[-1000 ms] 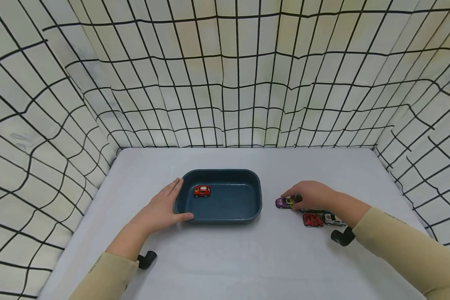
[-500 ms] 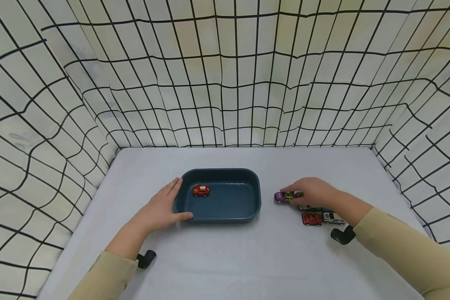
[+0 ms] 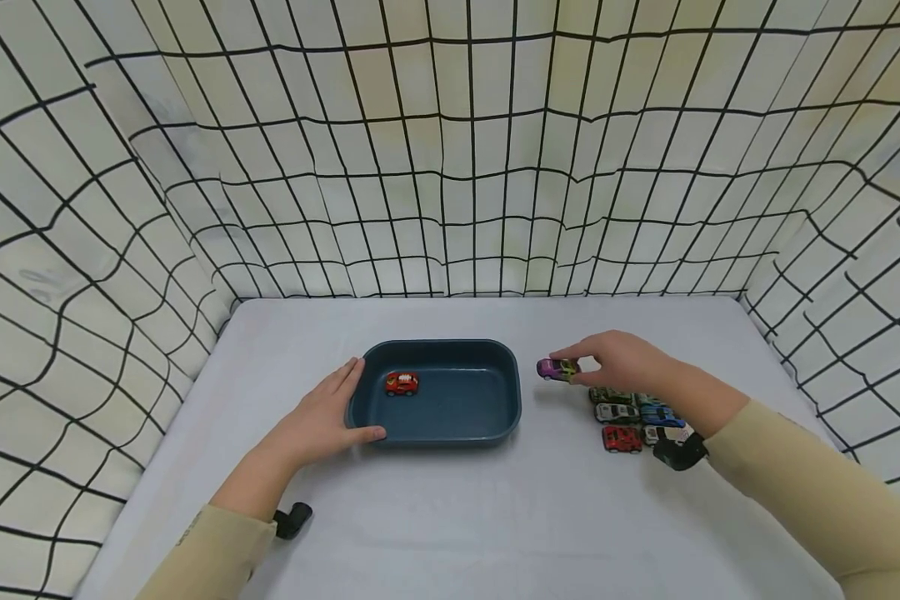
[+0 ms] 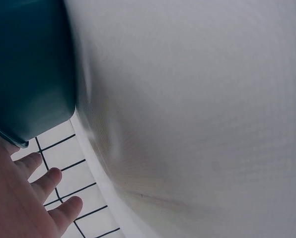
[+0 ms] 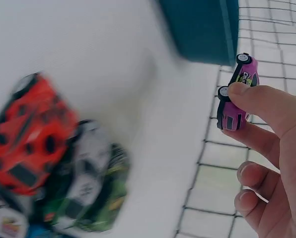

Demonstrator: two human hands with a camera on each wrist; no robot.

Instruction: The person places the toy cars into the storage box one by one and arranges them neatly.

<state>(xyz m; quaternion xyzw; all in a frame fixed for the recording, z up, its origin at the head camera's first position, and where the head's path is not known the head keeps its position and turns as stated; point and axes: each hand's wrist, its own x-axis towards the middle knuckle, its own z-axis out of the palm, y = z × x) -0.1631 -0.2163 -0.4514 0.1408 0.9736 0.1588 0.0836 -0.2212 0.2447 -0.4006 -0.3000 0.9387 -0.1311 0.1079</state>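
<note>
My right hand (image 3: 626, 362) pinches a small purple toy car (image 3: 557, 369) between thumb and fingers, above the table to the right of a dark teal tray (image 3: 453, 417). In the right wrist view the thumb presses the purple toy car's (image 5: 243, 79) side, while the other fingers curl loosely below. My left hand (image 3: 318, 425) rests against the tray's left end, its thumb at the near rim and its fingers along the outer side. The left wrist view shows fairly straight, spread fingers at the tray's rim (image 4: 24, 143). Inside the tray, towards the left, stands a red toy car (image 3: 402, 383).
Several toy cars stand close together under my right forearm, among them a red one (image 3: 622, 438), a silver one (image 3: 617, 413) and a blue one (image 3: 662, 415). White walls with black grid lines (image 3: 472, 167) enclose the white table (image 3: 435, 517).
My right hand has lifted the purple toy car off the table beside the others and carried it up and leftward, nearer the tray. My left hand and the tray have stayed in place.
</note>
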